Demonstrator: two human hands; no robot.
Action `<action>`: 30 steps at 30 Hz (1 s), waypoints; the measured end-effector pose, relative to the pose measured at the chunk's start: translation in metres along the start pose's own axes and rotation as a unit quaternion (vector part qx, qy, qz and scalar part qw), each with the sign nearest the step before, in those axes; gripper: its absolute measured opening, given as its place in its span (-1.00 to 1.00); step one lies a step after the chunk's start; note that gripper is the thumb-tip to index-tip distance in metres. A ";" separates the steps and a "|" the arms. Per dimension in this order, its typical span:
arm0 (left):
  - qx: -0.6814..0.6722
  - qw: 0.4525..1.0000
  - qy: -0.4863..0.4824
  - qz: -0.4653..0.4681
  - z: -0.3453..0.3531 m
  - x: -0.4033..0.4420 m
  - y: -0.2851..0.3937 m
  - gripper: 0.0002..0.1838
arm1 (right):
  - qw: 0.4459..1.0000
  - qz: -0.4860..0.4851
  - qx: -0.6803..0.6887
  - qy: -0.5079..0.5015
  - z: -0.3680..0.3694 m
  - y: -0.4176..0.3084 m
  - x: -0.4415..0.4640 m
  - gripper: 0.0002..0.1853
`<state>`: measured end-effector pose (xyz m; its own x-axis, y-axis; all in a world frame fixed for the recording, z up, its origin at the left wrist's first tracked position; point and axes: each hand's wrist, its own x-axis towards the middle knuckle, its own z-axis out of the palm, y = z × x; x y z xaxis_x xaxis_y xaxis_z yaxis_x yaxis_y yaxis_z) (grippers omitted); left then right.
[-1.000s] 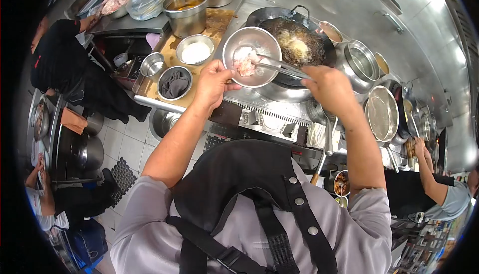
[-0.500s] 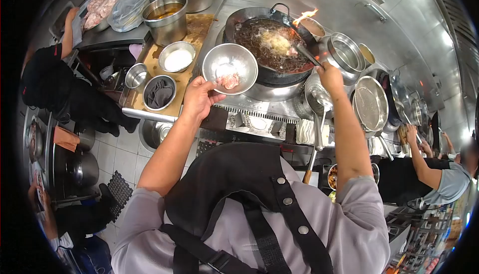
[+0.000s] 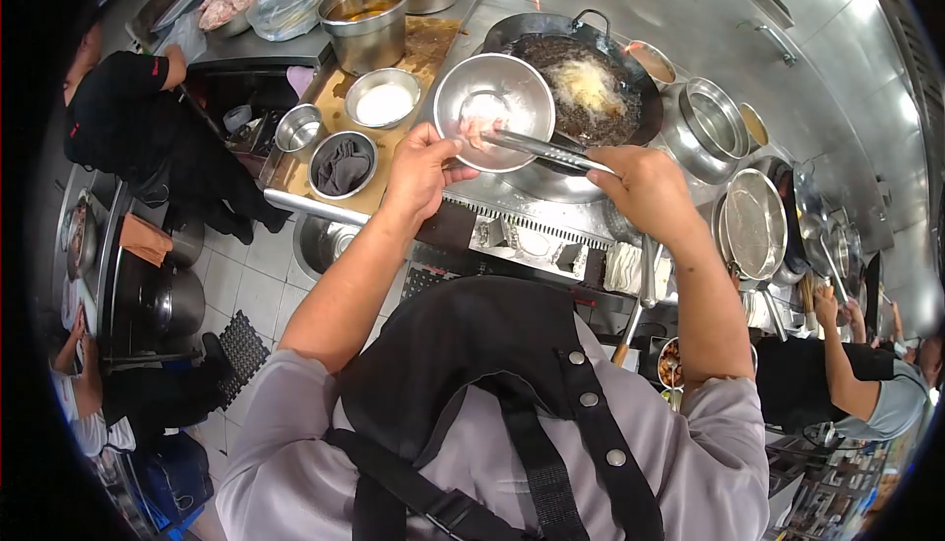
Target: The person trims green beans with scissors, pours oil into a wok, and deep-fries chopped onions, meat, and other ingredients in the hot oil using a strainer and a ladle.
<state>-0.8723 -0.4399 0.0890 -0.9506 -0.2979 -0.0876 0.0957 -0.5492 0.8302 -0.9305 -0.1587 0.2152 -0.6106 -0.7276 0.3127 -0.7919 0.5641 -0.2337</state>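
My left hand (image 3: 423,172) grips the near-left rim of a tilted metal bowl (image 3: 522,88). A few pieces of pale pink raw meat (image 3: 479,126) lie low in it. Closed round a pair of metal tongs (image 3: 551,150), my right hand (image 3: 645,187) holds their tips inside the bowl, at the meat. I cannot tell whether the tips pinch a piece. Behind the bowl a black wok (image 3: 640,98) of dark bubbling oil holds a patch of pale foam (image 3: 589,86).
Left of the wok stand a pot of brown liquid (image 3: 369,34), a bowl of white powder (image 3: 382,103) and a bowl with dark cloth (image 3: 343,165). Strainers (image 3: 756,221) and metal bowls (image 3: 714,118) sit at right. Co-workers (image 3: 148,127) stand on both sides.
My right hand has brought the tongs from over the wok back into the bowl. The flame by the wok has shrunk to a small flicker. The whole view has shifted slightly.
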 end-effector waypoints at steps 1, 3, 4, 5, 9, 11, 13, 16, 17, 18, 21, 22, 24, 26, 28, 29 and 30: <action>0.006 1.000 0.006 -0.001 -0.001 0.002 -0.001 -0.82 | 1.000 0.000 0.000 0.000 -0.002 0.001 0.000 -0.72; 0.013 1.000 0.014 -0.003 -0.007 0.007 -0.007 -0.88 | 0.997 0.063 0.043 0.029 -0.009 0.002 0.000 -0.74; 0.004 1.000 0.022 -0.016 -0.010 0.010 -0.011 -0.85 | 0.997 0.065 0.044 0.029 -0.015 0.005 0.000 -0.74; -0.006 0.999 0.029 -0.030 -0.010 0.012 -0.012 -0.81 | 0.993 0.078 0.057 0.074 -0.024 0.011 -0.001 -0.74; -0.025 0.998 0.029 -0.050 -0.010 0.010 -0.016 -0.90 | 0.985 0.127 -0.014 0.116 -0.055 0.039 0.000 -0.75; -0.026 0.998 0.031 -0.047 -0.014 0.011 -0.019 -0.90 | 0.981 0.164 -0.043 0.095 -0.038 0.064 0.000 -0.75; -0.028 0.998 0.044 -0.041 -0.014 0.010 -0.018 -0.91 | 0.970 0.218 -0.093 0.047 0.001 0.100 -0.003 -0.73; -0.024 0.999 0.028 -0.031 -0.015 0.009 -0.015 -0.85 | 0.960 0.244 -0.133 0.021 0.051 0.143 -0.014 -0.65; -0.026 0.999 0.031 -0.029 -0.011 0.007 -0.011 -0.85 | 0.952 0.268 -0.125 0.078 0.049 0.135 -0.016 -0.64; -0.021 0.999 0.034 -0.018 -0.008 0.005 -0.007 -0.82 | 0.942 0.288 -0.114 0.132 0.047 0.128 -0.015 -0.63; -0.008 0.999 0.042 0.009 -0.011 0.005 -0.009 -0.77 | 0.964 0.214 -0.014 0.157 -0.002 0.077 -0.008 -0.64; -0.005 0.999 0.031 0.022 -0.011 0.007 -0.010 -0.75 | 0.971 0.198 0.021 0.131 -0.017 0.055 -0.007 -0.65; 0.006 0.999 0.027 0.028 -0.003 0.005 -0.005 -0.74 | 0.984 0.157 0.037 0.082 -0.032 0.015 -0.003 -0.65; 0.022 0.999 0.018 0.045 0.005 0.004 -0.002 -0.73 | 0.994 0.090 0.041 0.034 -0.021 -0.011 0.001 -0.66; 0.011 0.999 0.005 0.034 0.010 0.003 0.002 -0.73 | 0.998 -0.014 -0.034 0.059 0.007 -0.014 0.006 -0.68; 0.002 1.000 -0.005 0.023 0.010 0.003 0.003 -0.73 | 0.998 -0.013 -0.034 0.059 0.014 -0.012 0.006 -0.68; 0.002 1.000 -0.005 0.023 0.009 0.004 0.002 -0.73 | 0.997 -0.002 -0.037 0.063 0.019 -0.009 0.007 -0.70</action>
<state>-0.8783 -0.4348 0.0950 -0.9481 -0.3149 -0.0445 0.1376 -0.5323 0.8353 -0.9272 -0.1762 0.2019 -0.5973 -0.6782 0.4282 -0.7894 0.5916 -0.1642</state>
